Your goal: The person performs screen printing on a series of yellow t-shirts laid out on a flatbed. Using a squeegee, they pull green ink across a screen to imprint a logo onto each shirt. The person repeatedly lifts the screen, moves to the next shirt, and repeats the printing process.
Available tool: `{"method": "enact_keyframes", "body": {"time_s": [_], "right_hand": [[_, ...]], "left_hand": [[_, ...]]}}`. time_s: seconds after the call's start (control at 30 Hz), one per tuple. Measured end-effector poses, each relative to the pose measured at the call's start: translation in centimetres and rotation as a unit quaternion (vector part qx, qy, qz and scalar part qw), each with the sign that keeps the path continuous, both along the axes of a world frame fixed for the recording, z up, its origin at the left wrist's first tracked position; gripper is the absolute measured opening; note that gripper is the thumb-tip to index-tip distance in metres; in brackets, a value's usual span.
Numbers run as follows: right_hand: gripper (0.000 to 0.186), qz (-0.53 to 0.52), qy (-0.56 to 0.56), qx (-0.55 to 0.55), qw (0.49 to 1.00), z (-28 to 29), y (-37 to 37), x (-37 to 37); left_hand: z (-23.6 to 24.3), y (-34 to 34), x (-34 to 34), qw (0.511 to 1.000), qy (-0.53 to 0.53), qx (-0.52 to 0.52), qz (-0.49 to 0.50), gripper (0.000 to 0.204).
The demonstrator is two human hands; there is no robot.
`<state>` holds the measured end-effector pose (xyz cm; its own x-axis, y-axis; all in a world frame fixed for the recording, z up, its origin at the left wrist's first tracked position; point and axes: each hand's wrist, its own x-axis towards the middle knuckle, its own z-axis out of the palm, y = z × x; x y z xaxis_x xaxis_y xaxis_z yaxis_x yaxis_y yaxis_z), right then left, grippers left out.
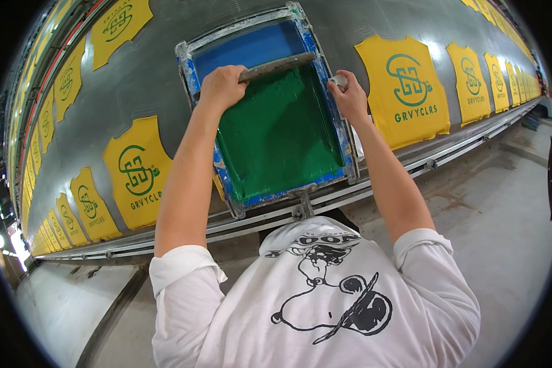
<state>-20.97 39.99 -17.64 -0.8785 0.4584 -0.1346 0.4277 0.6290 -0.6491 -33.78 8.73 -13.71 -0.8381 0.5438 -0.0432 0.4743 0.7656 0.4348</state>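
My left hand (222, 89) is closed round the left part of a squeegee (280, 65), a long grey-brown bar lying across the upper part of a screen printing frame (320, 178). The frame has worn blue and grey ink-stained rails. Wet green ink (276, 138) covers the mesh below the squeegee, and bare blue mesh (249, 46) shows above it. Beside the right rail, my right hand (349, 98) is closed with the fingers bent round a small white piece (338, 80); I cannot tell whether it is a knob or something loose.
Yellow garment panels with green prints lie in rows on the long grey printing table, including one panel (403, 89) right of the frame and another (138, 173) to its left. A metal rail (411, 165) runs along the near edge. Pale floor (472, 227) lies below it.
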Motion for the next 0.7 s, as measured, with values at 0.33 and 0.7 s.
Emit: {"method": "enact_keyframes", "body": {"time_s": [0.33, 0.7], "right_hand": [[0.075, 0.116, 0.192, 0.250, 0.942, 0.8, -0.4, -1.3], [0.036, 0.439, 0.022, 0.275, 0.855, 2.7, -4.6, -12.8]], "left_hand": [[0.7, -5.2, -1.5, 0.979, -0.166, -0.119, 0.010, 0.038], [-0.4, -4.5, -1.8, 0.979, -0.074, -0.183, 0.053, 0.035]]}}
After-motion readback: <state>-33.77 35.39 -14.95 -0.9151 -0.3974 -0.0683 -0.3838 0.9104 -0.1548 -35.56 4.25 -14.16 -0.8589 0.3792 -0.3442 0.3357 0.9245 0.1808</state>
